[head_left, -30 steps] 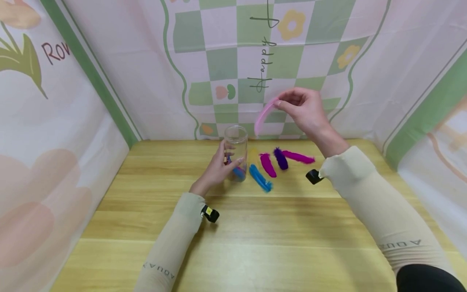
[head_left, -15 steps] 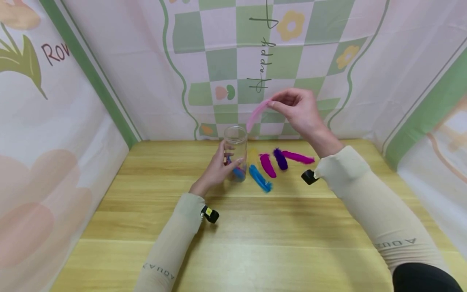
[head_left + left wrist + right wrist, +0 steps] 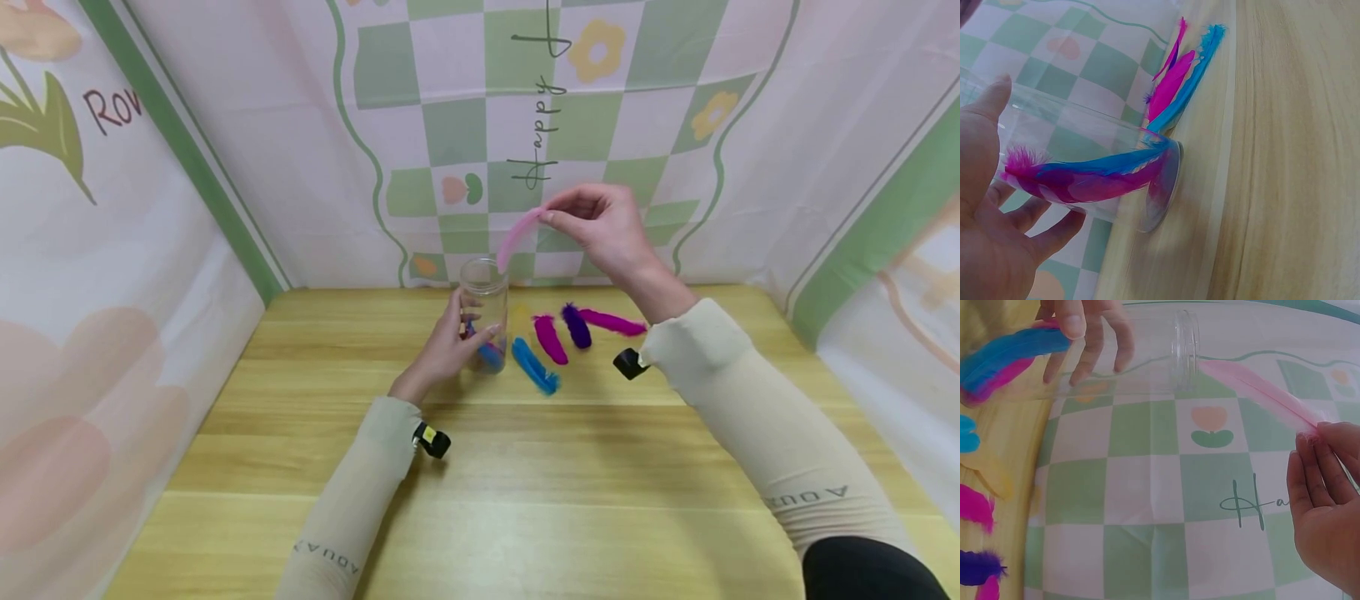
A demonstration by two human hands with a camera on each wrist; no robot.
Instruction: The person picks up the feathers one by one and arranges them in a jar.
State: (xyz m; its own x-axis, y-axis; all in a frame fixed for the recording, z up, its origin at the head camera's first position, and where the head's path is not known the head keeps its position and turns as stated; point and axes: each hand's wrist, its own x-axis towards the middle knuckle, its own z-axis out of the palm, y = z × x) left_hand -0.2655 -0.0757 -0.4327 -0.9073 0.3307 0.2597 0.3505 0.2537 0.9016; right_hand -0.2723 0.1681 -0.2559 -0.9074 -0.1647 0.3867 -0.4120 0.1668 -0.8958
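A clear jar [image 3: 491,292] stands upright and uncapped on the table, gripped low on its left side by my left hand [image 3: 442,350]. Inside it, blue and magenta feathers [image 3: 1085,181] show through the wall in the left wrist view. My right hand [image 3: 607,229] is raised to the right of the jar and pinches a light pink feather [image 3: 517,237] at one end between thumb and fingers. The feather's free tip hangs down at the jar's rim [image 3: 1188,350]. Whether the tip is just inside or only beside the opening, I cannot tell.
Right of the jar lie a blue feather [image 3: 534,367], a pale yellow feather [image 3: 521,315], a magenta feather [image 3: 551,339], a dark purple feather [image 3: 577,326] and another magenta feather [image 3: 613,322]. A checkered cloth [image 3: 517,133] hangs behind the wooden table [image 3: 525,500].
My right hand has moved left and slightly down with the pink feather, bringing its tip from right of the jar to the rim. My left hand and the jar have stayed put.
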